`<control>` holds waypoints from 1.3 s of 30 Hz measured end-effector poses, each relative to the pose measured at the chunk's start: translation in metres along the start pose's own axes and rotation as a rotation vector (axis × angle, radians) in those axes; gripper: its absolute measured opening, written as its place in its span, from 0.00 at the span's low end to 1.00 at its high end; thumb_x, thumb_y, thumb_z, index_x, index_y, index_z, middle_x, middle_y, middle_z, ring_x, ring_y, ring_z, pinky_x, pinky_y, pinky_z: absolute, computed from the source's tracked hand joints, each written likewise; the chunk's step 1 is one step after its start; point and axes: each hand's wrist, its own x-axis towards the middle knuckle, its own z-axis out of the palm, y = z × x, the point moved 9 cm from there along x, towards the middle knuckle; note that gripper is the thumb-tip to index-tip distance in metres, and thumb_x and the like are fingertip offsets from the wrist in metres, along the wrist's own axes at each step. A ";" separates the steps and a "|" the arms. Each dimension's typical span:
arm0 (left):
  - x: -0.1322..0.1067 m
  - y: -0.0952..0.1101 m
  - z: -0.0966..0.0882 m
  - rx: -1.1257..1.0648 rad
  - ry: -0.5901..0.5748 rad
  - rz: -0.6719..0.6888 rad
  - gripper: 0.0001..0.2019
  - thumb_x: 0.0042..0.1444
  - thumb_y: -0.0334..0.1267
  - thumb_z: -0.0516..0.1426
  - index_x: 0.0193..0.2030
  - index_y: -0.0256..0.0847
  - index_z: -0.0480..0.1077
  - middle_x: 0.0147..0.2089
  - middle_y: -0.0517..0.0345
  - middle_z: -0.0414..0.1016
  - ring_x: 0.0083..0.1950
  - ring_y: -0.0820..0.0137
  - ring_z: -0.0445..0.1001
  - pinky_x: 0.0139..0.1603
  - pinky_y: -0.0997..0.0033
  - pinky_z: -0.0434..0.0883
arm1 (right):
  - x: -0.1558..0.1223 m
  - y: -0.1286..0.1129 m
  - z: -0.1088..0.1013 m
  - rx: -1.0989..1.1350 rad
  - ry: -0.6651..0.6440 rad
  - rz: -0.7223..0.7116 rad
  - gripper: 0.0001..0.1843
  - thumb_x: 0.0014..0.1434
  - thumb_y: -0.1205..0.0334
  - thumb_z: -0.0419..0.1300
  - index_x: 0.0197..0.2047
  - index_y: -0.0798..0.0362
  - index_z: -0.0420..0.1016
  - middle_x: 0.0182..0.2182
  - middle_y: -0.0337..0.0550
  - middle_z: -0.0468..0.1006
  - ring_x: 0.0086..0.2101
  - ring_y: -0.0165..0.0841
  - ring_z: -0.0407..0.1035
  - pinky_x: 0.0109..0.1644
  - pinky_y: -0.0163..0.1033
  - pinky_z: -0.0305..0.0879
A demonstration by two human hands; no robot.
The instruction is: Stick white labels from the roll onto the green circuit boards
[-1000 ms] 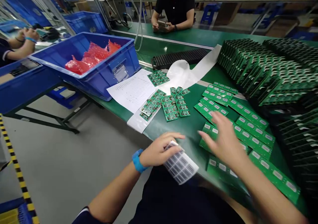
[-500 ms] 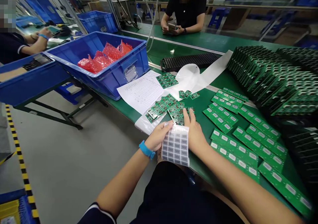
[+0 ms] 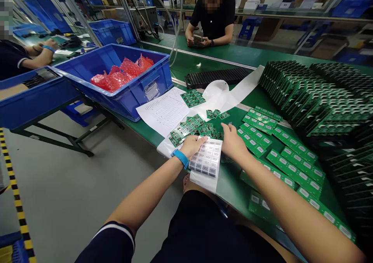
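A white label sheet with rows of small stickers lies over the green table's front edge. My left hand, with a blue wristband, grips its top left corner. My right hand has its fingers closed at the sheet's top right edge. Just beyond both hands lie several small green circuit boards. To the right, long green board strips with white labels lie in rows.
A blue bin with red bags stands at the left beside a printed paper. Tall stacks of green boards fill the right. A black tray lies behind. A person in black sits across; another person's arms are at far left.
My right hand left the long board strips and came left to the label sheet. Both hands then moved the sheet forward onto the table edge, toward the small boards.
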 end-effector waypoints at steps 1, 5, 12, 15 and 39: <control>-0.002 0.004 -0.003 0.032 0.019 0.026 0.20 0.50 0.51 0.57 0.18 0.37 0.63 0.16 0.62 0.63 0.18 0.75 0.63 0.20 0.75 0.59 | 0.000 0.001 -0.003 0.024 -0.003 0.015 0.37 0.52 0.61 0.56 0.63 0.61 0.49 0.60 0.71 0.50 0.47 0.54 0.66 0.43 0.50 0.65; -0.035 0.033 -0.025 0.183 0.083 0.166 0.18 0.52 0.47 0.56 0.19 0.38 0.63 0.21 0.61 0.63 0.26 0.72 0.66 0.26 0.73 0.62 | 0.002 0.016 -0.018 0.153 0.060 0.096 0.34 0.50 0.69 0.52 0.61 0.62 0.51 0.57 0.68 0.55 0.44 0.49 0.68 0.42 0.48 0.66; -0.121 0.073 -0.004 1.126 -0.003 0.693 0.13 0.62 0.38 0.48 0.30 0.35 0.67 0.36 0.54 0.68 0.32 0.70 0.68 0.33 0.69 0.66 | -0.014 0.052 -0.021 0.157 0.135 0.205 0.26 0.50 0.73 0.50 0.54 0.60 0.59 0.54 0.63 0.61 0.56 0.48 0.56 0.51 0.50 0.63; -0.138 0.057 0.024 1.387 -0.114 0.871 0.14 0.63 0.33 0.45 0.30 0.35 0.67 0.33 0.53 0.67 0.29 0.68 0.67 0.27 0.68 0.65 | -0.037 0.054 -0.026 0.115 0.124 0.155 0.25 0.54 0.69 0.50 0.56 0.58 0.57 0.59 0.65 0.54 0.51 0.49 0.64 0.46 0.53 0.67; -0.162 0.026 0.079 1.409 -0.397 0.920 0.10 0.58 0.26 0.47 0.37 0.31 0.69 0.40 0.46 0.70 0.38 0.61 0.71 0.35 0.62 0.70 | -0.019 -0.025 -0.005 0.024 0.127 -0.341 0.29 0.57 0.54 0.53 0.60 0.55 0.55 0.57 0.57 0.60 0.35 0.37 0.72 0.35 0.42 0.70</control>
